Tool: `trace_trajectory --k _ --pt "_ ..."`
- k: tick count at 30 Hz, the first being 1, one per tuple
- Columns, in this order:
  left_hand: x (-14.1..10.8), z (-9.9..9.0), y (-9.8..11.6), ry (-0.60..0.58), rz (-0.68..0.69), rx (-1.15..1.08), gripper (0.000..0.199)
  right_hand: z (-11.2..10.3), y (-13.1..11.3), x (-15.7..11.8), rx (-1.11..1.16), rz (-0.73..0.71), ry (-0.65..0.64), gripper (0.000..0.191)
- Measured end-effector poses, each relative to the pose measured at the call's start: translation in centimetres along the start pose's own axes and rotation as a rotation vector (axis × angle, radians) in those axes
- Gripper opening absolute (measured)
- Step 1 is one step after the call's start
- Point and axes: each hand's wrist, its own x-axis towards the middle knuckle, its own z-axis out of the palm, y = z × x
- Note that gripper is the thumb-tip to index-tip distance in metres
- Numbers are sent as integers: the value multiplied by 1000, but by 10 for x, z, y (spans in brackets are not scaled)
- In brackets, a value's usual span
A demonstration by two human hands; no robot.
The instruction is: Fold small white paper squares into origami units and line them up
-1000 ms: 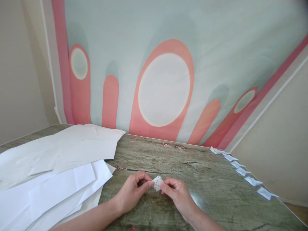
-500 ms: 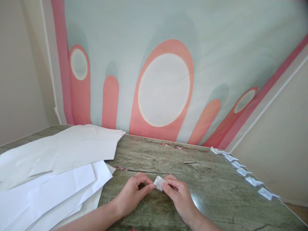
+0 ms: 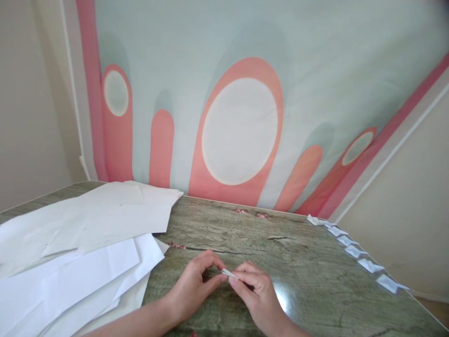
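Observation:
A small folded piece of white paper (image 3: 229, 274) is held between my two hands just above the table, seen nearly edge-on. My right hand (image 3: 257, 290) pinches its right end between thumb and fingers. At the left end, the thumb and forefinger of my left hand (image 3: 196, 283) close on the paper's tip. Part of the paper is covered by the right fingers, so its full shape is hidden.
White sheets of paper (image 3: 115, 215) lie in an overlapping pile on the left of the wood-patterned table (image 3: 217, 224). Several small folded papers (image 3: 370, 266) line the table's right edge. Behind the table hangs a printed backdrop (image 3: 242, 131) in pink and pale green.
The folded paper has been tilted, from showing its flat face to showing a thin edge. My right hand has shifted slightly left and down; the left has barely moved.

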Motion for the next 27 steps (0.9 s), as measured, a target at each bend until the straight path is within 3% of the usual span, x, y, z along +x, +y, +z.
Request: trace_trajectory --k 12,27 --pt "3 -3 4 2 -69 -3 14 -2 1 0 40 -43 83 20" --pt "3 -1 2 -5 -56 -12 13 -2 -2 0 32 -53 121 19"
